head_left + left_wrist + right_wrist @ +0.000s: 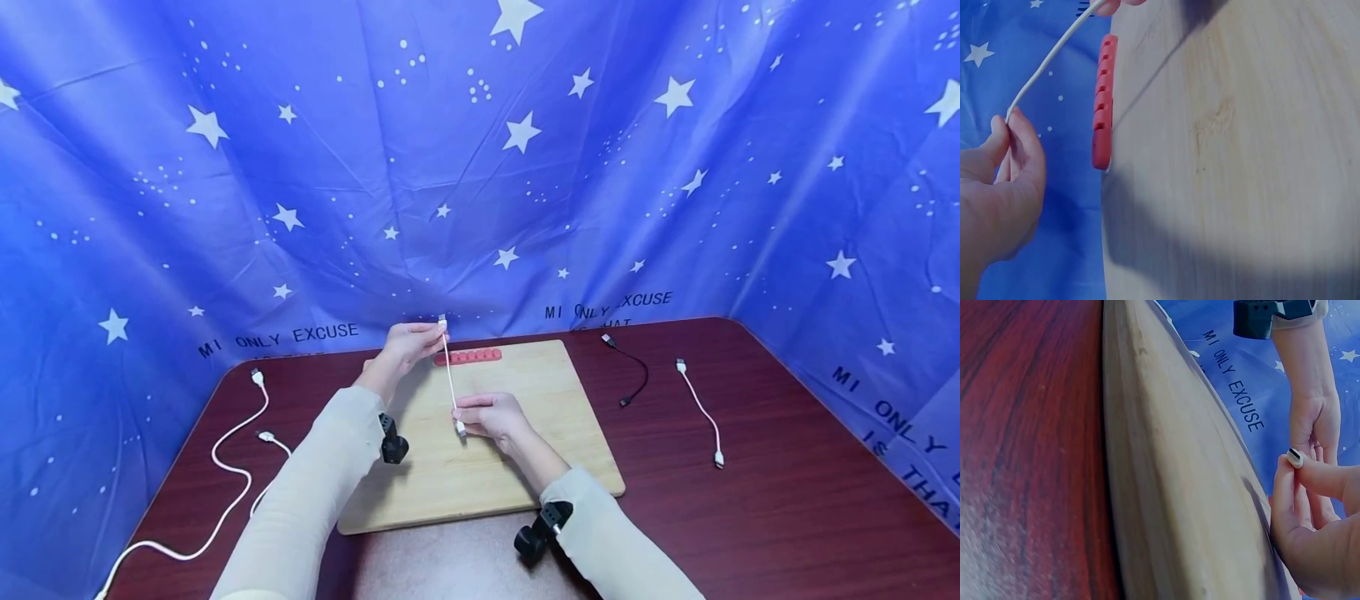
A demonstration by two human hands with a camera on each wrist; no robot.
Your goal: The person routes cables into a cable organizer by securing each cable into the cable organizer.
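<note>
A short white USB cable (450, 375) is stretched between my two hands above the wooden board (525, 417). My left hand (408, 346) pinches its upper end, where the USB plug (442, 321) sticks up past the fingers. Lower and nearer, my right hand (491, 417) pinches the other end, with the small plug pointing down. In the left wrist view the cable (1041, 67) runs up from the left fingertips in a slight bow. The tip of the plug (1295, 457) shows between thumb and finger in the right wrist view. Behind the cable lies a red cable holder (480, 357) with several slots.
At right on the dark red table (787, 417) lie a short black cable (643, 375) and a short white cable (705, 408). Two white cables lie at left, one long (243, 475), one partly behind my left sleeve (315, 483). A blue starry curtain (450, 167) hangs behind.
</note>
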